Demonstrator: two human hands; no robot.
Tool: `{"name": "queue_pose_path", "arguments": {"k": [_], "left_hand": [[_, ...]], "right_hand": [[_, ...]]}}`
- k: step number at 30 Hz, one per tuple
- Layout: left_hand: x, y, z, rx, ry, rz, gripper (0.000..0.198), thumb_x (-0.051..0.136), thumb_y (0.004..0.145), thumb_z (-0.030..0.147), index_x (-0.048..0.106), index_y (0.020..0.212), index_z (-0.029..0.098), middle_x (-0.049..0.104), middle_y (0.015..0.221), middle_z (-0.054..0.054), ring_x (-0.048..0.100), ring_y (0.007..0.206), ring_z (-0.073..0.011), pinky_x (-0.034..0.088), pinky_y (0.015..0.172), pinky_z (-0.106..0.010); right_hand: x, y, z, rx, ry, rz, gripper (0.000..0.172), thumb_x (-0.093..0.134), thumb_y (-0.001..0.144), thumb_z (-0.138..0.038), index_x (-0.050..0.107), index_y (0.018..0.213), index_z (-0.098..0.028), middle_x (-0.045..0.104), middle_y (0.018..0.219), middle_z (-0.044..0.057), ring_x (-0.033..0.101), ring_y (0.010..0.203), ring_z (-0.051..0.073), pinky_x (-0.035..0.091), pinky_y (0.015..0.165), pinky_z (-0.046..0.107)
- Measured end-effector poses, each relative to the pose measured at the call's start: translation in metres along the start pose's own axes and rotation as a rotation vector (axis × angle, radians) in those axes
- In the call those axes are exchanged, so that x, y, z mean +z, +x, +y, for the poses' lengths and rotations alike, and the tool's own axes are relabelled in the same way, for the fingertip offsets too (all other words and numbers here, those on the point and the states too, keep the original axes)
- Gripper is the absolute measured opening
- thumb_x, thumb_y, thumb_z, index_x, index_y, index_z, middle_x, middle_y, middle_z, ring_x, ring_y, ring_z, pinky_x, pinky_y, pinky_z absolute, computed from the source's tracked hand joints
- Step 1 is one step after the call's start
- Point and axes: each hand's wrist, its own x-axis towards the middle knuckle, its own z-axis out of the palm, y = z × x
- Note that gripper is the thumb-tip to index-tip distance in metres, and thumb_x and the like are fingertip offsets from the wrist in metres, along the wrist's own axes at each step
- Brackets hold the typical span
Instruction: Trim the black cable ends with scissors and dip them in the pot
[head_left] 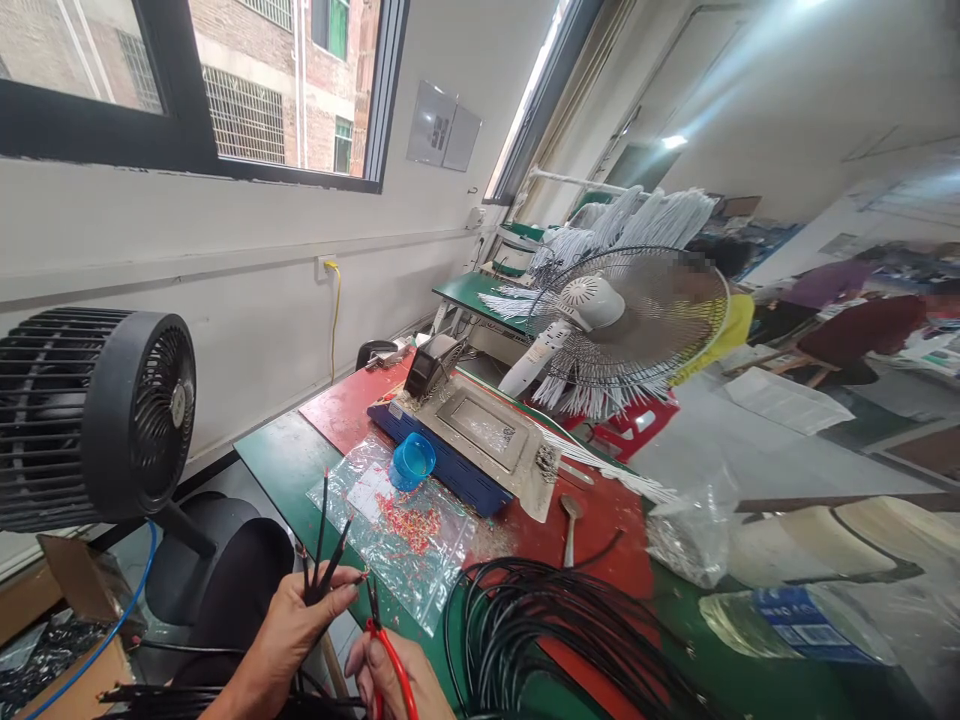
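Two bare hands showed low in the view, slightly left of centre; the clock directions here run from them. The left hand [289, 630] was closed around several black cables [337, 553], their ends fanning up towards 11 o'clock. The right hand [420, 675] was wrapped around red-handled pliers [396, 660], whose tips were just beside a small coppery end at the left fingertips; whether they touched it could not be told.

A slip of the pliers might have nicked a wire or pinched a fingertip, since metal and skin were so near. A snag on the clear plastic bag [416, 590] at 1 o'clock, or a draught, could have scattered the red and yellow scraps [412, 525] lying on it.

The counter [262, 455] was green, partly covered by a red mat [337, 405]. A blue cup [412, 460] stood towards 12 o'clock, between the scraps and a blue device with a soiled grey tray [480, 430]. A spoon [571, 515] lay at 2 o'clock, a large black cable coil [525, 600] at 3.

Farther out, a black fan [142, 420] stood at 10 o'clock, a window [247, 90] was at 11 to 12, and at 1 to 2 a white fan [589, 300] partly hid a person in yellow [724, 335].
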Motion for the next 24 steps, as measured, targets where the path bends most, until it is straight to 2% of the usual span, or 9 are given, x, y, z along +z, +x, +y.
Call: {"name": "queue_pose_path", "arguments": {"k": [4,7,12,16,18,20,24], "left_hand": [[0.000,0.001,-0.003,0.011,0.028,0.059,0.033,0.077,0.058,0.043,0.072,0.079,0.018,0.071,0.080,-0.007,0.060,0.079,-0.0251,0.043,0.075,-0.031],[0.000,0.001,-0.004,0.011,0.021,0.081,0.033,0.078,0.055,0.042,0.072,0.077,0.018,0.070,0.080,-0.006,0.059,0.080,-0.0255,0.043,0.074,-0.030],[-0.001,0.000,-0.003,-0.012,0.021,0.079,0.035,0.079,0.053,0.043,0.072,0.075,0.018,0.069,0.075,-0.005,0.058,0.072,-0.0231,0.043,0.066,-0.029],[0.000,0.000,-0.002,0.013,0.051,0.102,0.036,0.080,0.051,0.043,0.072,0.073,0.017,0.069,0.075,-0.006,0.057,0.072,-0.0226,0.042,0.066,-0.028],[0.003,-0.001,-0.001,0.004,0.039,0.130,0.037,0.081,0.049,0.042,0.072,0.072,0.015,0.067,0.069,-0.005,0.056,0.066,-0.0201,0.042,0.062,-0.027],[0.008,-0.003,0.002,-0.062,-0.034,0.145,0.040,0.082,0.047,0.042,0.070,0.074,0.014,0.061,0.057,-0.001,0.054,0.055,-0.0166,0.040,0.054,-0.025],[0.020,-0.011,0.008,-0.226,-0.224,0.076,0.046,0.084,0.048,0.036,0.066,0.082,0.012,0.051,0.047,0.003,0.054,0.049,-0.0150,0.039,0.049,-0.022]], "right_hand": [[0.000,0.001,0.008,0.009,-0.011,0.077,0.057,0.043,0.075,-0.069,0.057,0.074,-0.014,0.039,0.050,-0.004,0.033,0.042,0.006,0.025,0.042,0.017],[0.000,0.001,0.011,-0.004,-0.014,0.128,0.055,0.046,0.073,-0.068,0.055,0.074,-0.014,0.039,0.049,-0.004,0.032,0.042,0.006,0.024,0.042,0.017],[0.003,-0.001,0.012,-0.054,-0.055,0.064,0.056,0.046,0.073,-0.068,0.058,0.071,-0.013,0.040,0.048,-0.003,0.035,0.042,0.006,0.026,0.043,0.017],[0.010,-0.002,0.017,-0.067,-0.058,0.087,0.058,0.046,0.070,-0.069,0.060,0.069,-0.013,0.039,0.045,-0.003,0.034,0.040,0.006,0.025,0.041,0.017],[0.014,-0.002,0.021,-0.080,-0.071,0.149,0.057,0.046,0.071,-0.068,0.061,0.071,-0.013,0.041,0.046,-0.003,0.034,0.041,0.007,0.028,0.042,0.018],[0.018,-0.001,0.024,-0.121,-0.108,0.258,0.055,0.047,0.071,-0.066,0.062,0.075,-0.014,0.045,0.050,-0.001,0.037,0.044,0.009,0.034,0.044,0.020],[0.020,0.000,0.027,-0.284,-0.288,0.450,0.043,0.044,0.078,-0.055,0.063,0.075,-0.016,0.055,0.059,0.004,0.047,0.052,0.014,0.043,0.052,0.025]]}}
